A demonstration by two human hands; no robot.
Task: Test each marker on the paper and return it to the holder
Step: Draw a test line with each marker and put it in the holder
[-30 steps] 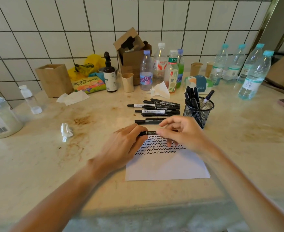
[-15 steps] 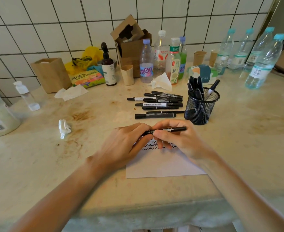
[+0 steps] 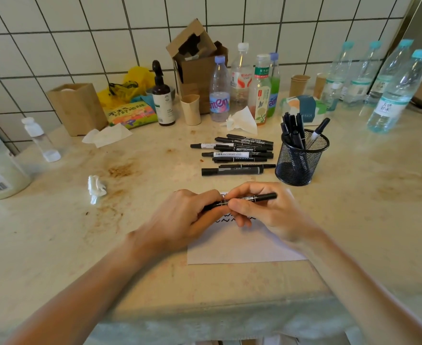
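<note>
Both the left hand (image 3: 182, 220) and right hand (image 3: 267, 212) curl their fingers (image 3: 239, 205) tightly around one black marker (image 3: 264, 196), held level just above the paper (image 3: 242, 247) on the desk (image 3: 55, 245), its right end poking out toward the mesh holder (image 3: 300, 160).

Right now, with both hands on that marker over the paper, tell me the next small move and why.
Probably carry the marker right and back to the mesh holder and drop it in. Both the left hand and right hand grip it level above the paper, which already shows squiggles, and no bare tip shows, so it looks tested and capped.
</note>
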